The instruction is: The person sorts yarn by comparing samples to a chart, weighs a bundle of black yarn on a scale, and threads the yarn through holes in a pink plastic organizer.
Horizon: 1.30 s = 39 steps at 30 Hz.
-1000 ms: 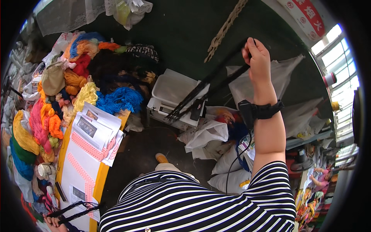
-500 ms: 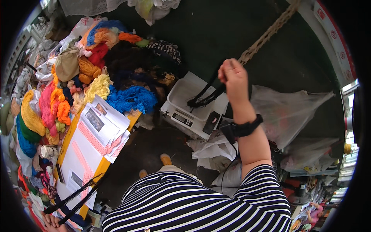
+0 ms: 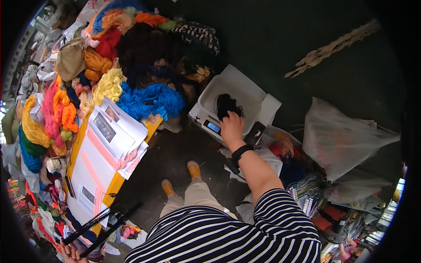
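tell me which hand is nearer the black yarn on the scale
Right. The right hand rests at the white scale, fingers touching the black yarn. The left hand is far off at the lower left, gripping black straps.

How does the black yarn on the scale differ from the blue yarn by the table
The black yarn is a small, dark bundle lying on the white scale, under the right hand. The blue yarn is a bigger, bright, loose heap, untouched, beside other colours. Both look like fibre bundles.
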Motion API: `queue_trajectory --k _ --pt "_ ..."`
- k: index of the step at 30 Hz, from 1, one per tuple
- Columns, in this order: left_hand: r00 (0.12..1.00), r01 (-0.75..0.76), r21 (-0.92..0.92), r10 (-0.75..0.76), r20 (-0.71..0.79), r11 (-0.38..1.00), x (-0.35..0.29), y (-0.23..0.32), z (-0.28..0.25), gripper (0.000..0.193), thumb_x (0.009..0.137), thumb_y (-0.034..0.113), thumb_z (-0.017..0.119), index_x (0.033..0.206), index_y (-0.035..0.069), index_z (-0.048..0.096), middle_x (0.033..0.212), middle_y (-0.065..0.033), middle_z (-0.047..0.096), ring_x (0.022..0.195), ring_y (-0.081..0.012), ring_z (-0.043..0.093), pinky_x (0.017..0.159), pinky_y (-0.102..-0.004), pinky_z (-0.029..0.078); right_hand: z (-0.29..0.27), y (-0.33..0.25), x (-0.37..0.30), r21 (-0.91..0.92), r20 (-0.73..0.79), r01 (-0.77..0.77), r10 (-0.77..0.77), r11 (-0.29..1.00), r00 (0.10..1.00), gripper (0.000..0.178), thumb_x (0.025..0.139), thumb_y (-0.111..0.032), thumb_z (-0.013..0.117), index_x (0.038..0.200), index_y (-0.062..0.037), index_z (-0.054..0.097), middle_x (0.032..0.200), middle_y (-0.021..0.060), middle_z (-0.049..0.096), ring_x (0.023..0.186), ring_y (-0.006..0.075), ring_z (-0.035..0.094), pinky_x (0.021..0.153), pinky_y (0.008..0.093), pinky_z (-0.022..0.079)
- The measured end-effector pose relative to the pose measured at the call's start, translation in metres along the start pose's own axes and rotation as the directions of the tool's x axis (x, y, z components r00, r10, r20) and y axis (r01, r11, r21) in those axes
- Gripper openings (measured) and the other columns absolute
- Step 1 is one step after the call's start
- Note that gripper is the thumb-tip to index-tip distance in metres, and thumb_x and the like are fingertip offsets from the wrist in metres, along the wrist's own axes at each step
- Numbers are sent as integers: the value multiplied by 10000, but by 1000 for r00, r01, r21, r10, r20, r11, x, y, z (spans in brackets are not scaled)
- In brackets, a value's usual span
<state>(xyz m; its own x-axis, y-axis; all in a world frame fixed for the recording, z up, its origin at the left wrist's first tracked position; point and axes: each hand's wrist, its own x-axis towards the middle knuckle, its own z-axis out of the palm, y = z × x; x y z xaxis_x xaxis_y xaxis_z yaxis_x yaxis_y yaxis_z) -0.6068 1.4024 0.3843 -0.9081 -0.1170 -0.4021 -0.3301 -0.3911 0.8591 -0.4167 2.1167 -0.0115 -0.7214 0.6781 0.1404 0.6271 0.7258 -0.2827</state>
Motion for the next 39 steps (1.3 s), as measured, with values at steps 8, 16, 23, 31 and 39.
queue_trajectory --k 8,16,23,31,39 --pt "995 73 34 -75 73 997 1 -8 22 184 984 188 544 1126 79 588 752 16 541 575 -119 456 465 -236 362 -10 -21 -39 -7 -49 -155 154 988 987 536 777 -300 760 1248 -107 589 1438 144 462 1365 341 378 1124 530 242" --pt "977 140 3 -139 159 990 -9 -24 29 209 983 178 551 1152 61 587 772 4 564 601 -125 487 481 -235 391 -43 0 -67 121 -66 -242 251 963 966 577 762 -244 769 1284 -115 558 1435 120 467 1357 317 396 1122 508 264" --pt "987 4 98 12 -161 995 -36 -37 84 160 991 152 528 1111 67 591 648 35 461 476 -96 323 389 -216 248 -37 0 -74 120 -70 -185 195 975 978 565 761 -203 760 1281 -113 558 1415 129 481 1327 344 417 1099 497 293" --pt "946 -125 183 173 -275 975 -46 -46 83 342 1046 188 449 1355 67 529 1048 -35 651 754 -97 593 626 -172 457 -21 -18 -45 171 -59 -132 144 976 988 547 751 -189 765 1253 -110 563 1399 122 494 1288 344 450 1061 499 334" --pt "884 33 302 -169 435 953 -2 -115 154 319 957 114 534 1226 -55 565 942 -157 712 899 -249 681 866 -385 528 -158 -215 8 883 396 -164 -511 440 763 216 944 -176 659 1055 3 708 976 51 692 899 111 631 806 264 502"
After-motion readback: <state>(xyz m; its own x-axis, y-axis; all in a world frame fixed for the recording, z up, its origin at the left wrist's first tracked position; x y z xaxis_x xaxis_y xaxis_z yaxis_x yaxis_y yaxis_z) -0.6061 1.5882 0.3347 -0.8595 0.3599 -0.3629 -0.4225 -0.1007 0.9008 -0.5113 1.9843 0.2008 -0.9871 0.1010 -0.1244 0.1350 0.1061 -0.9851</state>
